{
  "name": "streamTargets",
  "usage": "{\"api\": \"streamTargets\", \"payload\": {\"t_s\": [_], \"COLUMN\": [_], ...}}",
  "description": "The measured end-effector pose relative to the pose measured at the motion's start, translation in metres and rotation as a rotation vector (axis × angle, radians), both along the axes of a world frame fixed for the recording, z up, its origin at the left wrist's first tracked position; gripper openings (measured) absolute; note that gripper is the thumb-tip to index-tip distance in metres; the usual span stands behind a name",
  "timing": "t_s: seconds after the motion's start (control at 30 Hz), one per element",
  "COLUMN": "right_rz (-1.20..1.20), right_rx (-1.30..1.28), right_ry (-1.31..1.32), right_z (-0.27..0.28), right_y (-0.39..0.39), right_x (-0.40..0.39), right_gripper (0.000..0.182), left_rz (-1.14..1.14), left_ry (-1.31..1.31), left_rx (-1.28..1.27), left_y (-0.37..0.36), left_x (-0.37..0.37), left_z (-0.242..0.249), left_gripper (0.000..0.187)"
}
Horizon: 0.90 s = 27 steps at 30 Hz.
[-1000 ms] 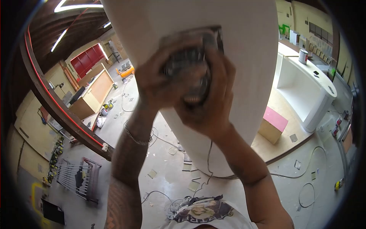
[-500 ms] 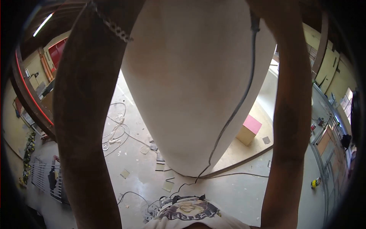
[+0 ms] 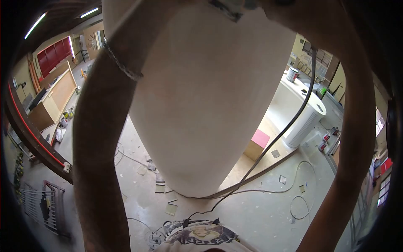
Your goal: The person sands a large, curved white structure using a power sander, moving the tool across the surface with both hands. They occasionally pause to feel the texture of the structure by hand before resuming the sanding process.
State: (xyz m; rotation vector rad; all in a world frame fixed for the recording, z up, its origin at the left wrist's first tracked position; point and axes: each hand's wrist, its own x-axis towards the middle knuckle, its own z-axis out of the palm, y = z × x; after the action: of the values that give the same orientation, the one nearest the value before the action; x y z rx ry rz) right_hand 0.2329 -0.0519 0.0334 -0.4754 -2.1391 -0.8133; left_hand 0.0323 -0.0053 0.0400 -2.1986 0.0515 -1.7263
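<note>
Both my arms reach up against a tall white curved panel (image 3: 210, 105) that tapers toward the floor. My left hand (image 3: 184, 6) and my right hand (image 3: 289, 10) sit at the very top edge, mostly cut off. Between them shows a grey corner of the sander (image 3: 226, 9), pressed to the panel and gripped from both sides. Its black cable (image 3: 294, 117) hangs from my right arm down to the floor. A chain bracelet (image 3: 119, 63) circles my left wrist.
A white curved counter (image 3: 302, 113) with a paint can (image 3: 292, 74) stands at the right, a pink-topped box (image 3: 258, 143) beside it. Cables and sandpaper squares (image 3: 170, 208) litter the concrete floor. A wooden counter (image 3: 54, 101) and a curved red-striped beam (image 3: 33, 138) are on the left.
My hands and the sander rose from the middle of the panel to the top edge of view. My head turned, bringing the white counter back into sight.
</note>
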Motion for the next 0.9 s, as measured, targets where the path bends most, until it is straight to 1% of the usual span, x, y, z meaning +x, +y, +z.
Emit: {"api": "streamTargets", "payload": {"t_s": [0.03, 0.07, 0.1, 0.17, 0.2, 0.3, 0.37, 0.43, 0.5, 0.63, 0.67, 0.77, 0.87, 0.9], "right_rz": [0.006, 0.064, 0.046, 0.008, 0.003, 0.133, 0.113, 0.153, 0.167, 0.015, 0.032, -0.031, -0.013, -0.007], "right_rx": [0.068, 0.125, 0.104, 0.063, -0.016, -0.190, -0.169, -0.159, -0.169, -0.325, -0.360, -0.397, -0.326, -0.300], "right_ry": [-0.040, -0.106, -0.124, -0.161, -0.148, -0.240, -0.254, -0.246, -0.253, -0.367, -0.360, -0.457, -0.490, -0.499], "right_z": [-0.003, -0.003, -0.013, -0.032, -0.037, -0.032, -0.055, -0.076, -0.094, -0.130, -0.140, -0.165, -0.177, -0.177], "right_y": [0.012, 0.024, 0.020, -0.003, -0.001, 0.010, 0.035, 0.034, 0.031, 0.020, 0.020, 0.018, 0.021, 0.021], "right_x": [0.002, 0.001, 0.007, 0.004, 0.005, 0.019, 0.026, 0.020, 0.018, 0.022, 0.024, 0.028, 0.031, 0.032], "right_gripper": [0.088, 0.091, 0.093, 0.097, 0.098, 0.092, 0.093, 0.091, 0.091, 0.093, 0.079, 0.049, 0.039, 0.036], "left_rz": [-0.033, -0.065, -0.096, -0.097, -0.080, -0.017, 0.048, 0.119, 0.069, 0.132, 0.159, 0.181, 0.193, 0.191], "left_ry": [-0.008, -0.016, -0.023, -0.067, -0.087, -0.133, -0.157, -0.262, -0.399, -0.369, -0.350, -0.349, -0.348, -0.346], "left_rx": [0.039, 0.079, 0.119, 0.149, 0.178, 0.245, 0.335, 0.258, 0.324, 0.141, 0.087, 0.020, 0.008, 0.014], "left_y": [0.012, 0.023, 0.034, 0.038, 0.040, 0.034, 0.019, 0.015, 0.031, 0.014, 0.011, 0.007, 0.007, 0.006], "left_x": [-0.001, -0.002, -0.003, 0.004, 0.007, 0.012, 0.012, 0.019, 0.028, 0.034, 0.036, 0.044, 0.051, 0.051], "left_z": [-0.007, -0.014, -0.021, -0.042, -0.053, -0.089, -0.109, -0.140, -0.160, -0.225, -0.240, -0.282, -0.307, -0.300], "left_gripper": [0.051, 0.055, 0.059, 0.060, 0.060, 0.059, 0.056, 0.047, 0.053, 0.052, 0.051, 0.050, 0.050, 0.050]}}
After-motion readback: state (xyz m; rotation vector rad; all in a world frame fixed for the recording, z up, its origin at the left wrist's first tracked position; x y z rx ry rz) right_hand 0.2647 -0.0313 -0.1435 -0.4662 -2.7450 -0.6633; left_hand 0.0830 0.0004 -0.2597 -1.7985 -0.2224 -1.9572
